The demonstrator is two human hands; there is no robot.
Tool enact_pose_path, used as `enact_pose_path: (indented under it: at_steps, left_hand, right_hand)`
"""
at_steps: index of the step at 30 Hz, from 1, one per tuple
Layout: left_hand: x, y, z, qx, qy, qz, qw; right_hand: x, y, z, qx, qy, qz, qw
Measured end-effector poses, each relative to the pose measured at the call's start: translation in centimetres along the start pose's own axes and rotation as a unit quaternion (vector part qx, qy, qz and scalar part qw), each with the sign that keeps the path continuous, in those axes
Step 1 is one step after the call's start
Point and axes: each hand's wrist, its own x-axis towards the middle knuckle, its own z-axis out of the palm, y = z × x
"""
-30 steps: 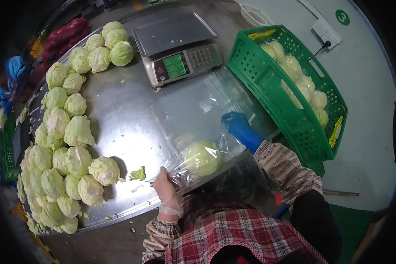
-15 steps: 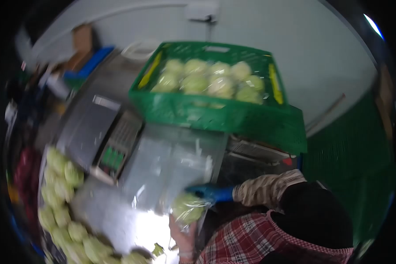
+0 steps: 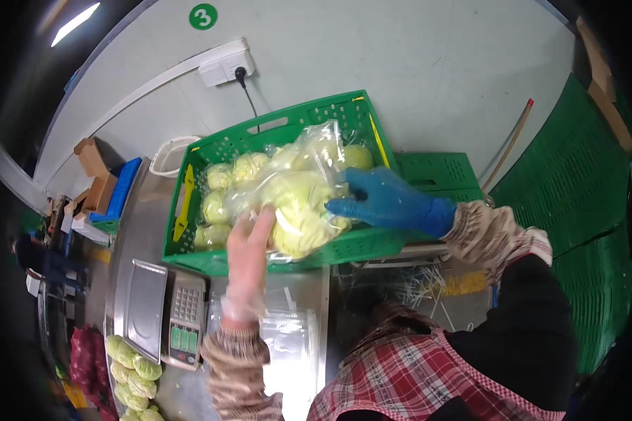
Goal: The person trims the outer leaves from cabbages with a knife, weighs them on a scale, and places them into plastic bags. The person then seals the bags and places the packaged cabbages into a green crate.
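Note:
A cabbage in a clear plastic bag (image 3: 302, 221) is held up above the near side of a green crate (image 3: 218, 270). My left hand (image 3: 249, 245), bare with a clear film at the wrist, grips the bag from the left. On the right, my right hand (image 3: 393, 201), in a blue glove, has its fingers round the bag's other side. Behind the held cabbage, the crate holds several wrapped cabbages (image 3: 218, 207), partly hidden by the bag.
A scale (image 3: 185, 319) stands left on the metal table, with several cabbages (image 3: 132, 372) near it. Green crates (image 3: 562, 217) are stacked at the right. A socket (image 3: 225, 69) is on the wall. Far left, a person (image 3: 35, 256) is visible.
Both hands have lifted the bagged cabbage from the table's near edge up to the green crate. The view has shifted too, showing more wall and the cabbage row lower left.

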Motion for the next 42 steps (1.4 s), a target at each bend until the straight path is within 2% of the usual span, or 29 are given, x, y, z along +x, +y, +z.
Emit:
enact_pose_path:
  at_steps: [1,2,3,4,5,6,8,9,10,11,12,14,15,16,17,19,20,22,23,26,30,32,33,35,36,38,39,41,42]
  left_hand:
    - [2.8,0.1,0.9,0.005,-0.002,-0.003,1.0]
    - [5.9,-0.9,1.9,0.014,-0.122,-0.044,0.991]
    - [8.5,-2.1,2.9,0.021,-0.241,-0.086,0.966]
    - [10.7,-3.5,3.7,0.021,-0.248,-0.095,0.964]
    - [12.5,-5.0,4.4,0.023,-0.322,-0.124,0.938]
    - [13.5,-5.8,5.3,0.021,-0.392,-0.154,0.907]
    - [13.1,-3.5,6.9,0.025,-0.406,-0.205,0.89]
    - [13.6,-3.4,7.4,0.114,-0.441,-0.255,0.853]
    - [14.3,-3.5,7.8,0.202,-0.472,-0.301,0.804]
    - [15.6,-5.3,7.6,0.205,-0.51,-0.322,0.771]
    - [15.9,-6.3,7.3,0.201,-0.512,-0.332,0.766]
    - [15.8,-7.9,6.6,0.094,-0.516,-0.355,0.774]
    - [14.7,-7.1,6.9,0.025,-0.486,-0.362,0.795]
    - [14.3,-6.8,7.1,0.022,-0.485,-0.368,0.793]
    - [14.0,-6.7,7.1,0.044,-0.464,-0.354,0.811]
    - [12.8,-7.4,7.4,0.067,-0.429,-0.3,0.849]
    - [12.5,-8.1,7.5,0.062,-0.432,-0.299,0.849]
    - [11.7,-8.6,8.2,0.145,-0.45,-0.144,0.869]
    - [11.7,-8.1,8.4,0.268,-0.45,-0.102,0.846]
    - [12.8,-8.2,9.0,0.323,-0.471,-0.092,0.816]
    - [13.8,-7.8,9.3,0.313,-0.493,-0.112,0.804]
    - [13.8,-5.9,9.1,0.454,-0.48,-0.08,0.746]
    - [14.0,-4.6,8.7,0.453,-0.479,-0.072,0.749]
    - [14.2,-3.3,7.0,0.537,-0.328,0.099,0.771]
    - [15.0,-4.2,6.9,0.533,-0.335,0.095,0.771]
    - [17.2,-6.5,7.5,0.417,-0.27,0.26,0.828]
    - [17.7,-6.8,8.1,0.418,-0.27,0.262,0.827]
    - [19.0,-7.0,9.5,0.499,-0.322,0.489,0.639]
    - [19.8,-7.4,10.1,0.5,-0.322,0.49,0.637]
  right_hand:
    - [0.7,1.1,-1.4,-0.07,-0.036,0.041,0.996]
    - [1.3,2.1,-2.3,-0.067,-0.036,0.047,0.996]
    - [1.9,3.2,-2.9,-0.12,-0.113,0.029,0.986]
    - [2.5,4.1,-3.4,-0.17,-0.193,0.01,0.966]
    - [3.2,4.5,-3.9,-0.214,-0.25,-0.002,0.944]
    - [4.1,5.2,-3.8,-0.209,-0.258,0.005,0.943]
    - [6.3,6.4,-3.5,-0.24,-0.44,-0.021,0.865]
    - [7.2,7.0,-3.0,-0.212,-0.489,-0.017,0.846]
    - [7.7,7.6,-2.5,-0.206,-0.494,-0.015,0.845]
    - [8.1,8.3,-2.0,-0.194,-0.522,-0.037,0.83]
    - [8.5,8.5,-1.3,-0.179,-0.549,-0.059,0.814]
    - [8.8,9.3,-0.5,-0.176,-0.558,-0.067,0.808]
    - [8.4,10.2,-0.1,-0.156,-0.519,-0.141,0.828]
    - [8.0,11.0,0.1,-0.139,-0.474,-0.214,0.843]
    - [7.6,11.5,0.2,-0.137,-0.478,-0.213,0.841]
    - [6.2,13.0,0.9,-0.142,-0.362,-0.321,0.864]
    - [5.3,13.5,1.5,-0.144,-0.366,-0.318,0.863]
    - [3.4,14.3,2.7,-0.202,-0.199,-0.406,0.869]
    - [2.8,14.5,2.9,-0.257,-0.236,-0.415,0.84]
    - [3.0,14.5,2.8,-0.273,-0.285,-0.391,0.832]
    - [4.4,14.2,3.4,-0.255,-0.35,-0.342,0.834]
    - [5.3,12.0,2.3,-0.321,-0.463,-0.242,0.79]
    - [5.9,11.3,0.8,-0.329,-0.461,-0.24,0.789]
    - [6.5,10.4,-1.7,-0.199,-0.354,-0.152,0.901]
    - [7.5,11.0,-2.0,-0.196,-0.36,-0.147,0.9]
    - [9.7,11.9,-1.5,-0.192,-0.133,-0.309,0.922]
    - [10.0,12.2,-0.6,-0.193,-0.131,-0.308,0.922]
    - [10.7,12.7,1.1,-0.241,-0.122,-0.278,0.922]
    - [10.3,12.3,1.0,-0.242,-0.12,-0.278,0.922]
